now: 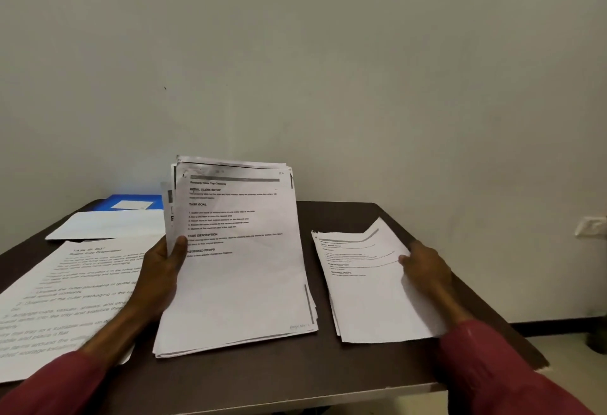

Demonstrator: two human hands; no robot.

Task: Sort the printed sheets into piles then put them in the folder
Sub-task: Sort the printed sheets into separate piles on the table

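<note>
Sorting looks about midway: the left hand (164, 270) grips the unsorted stack (239, 276), propped on the worktop (328, 214); the right hand (427, 266) rests open on the right pile (364, 299); the left pile (65, 299) lies flat; the blue folder (131, 199) waits behind it.

Left hand (164, 270) gripping a tilted stack of printed sheets (239, 260) on a dark bench (328, 372), right hand (427, 266) resting on a smaller pile (368, 293), larger-print sheet (62, 299) at left, blue folder (131, 201) behind
</note>
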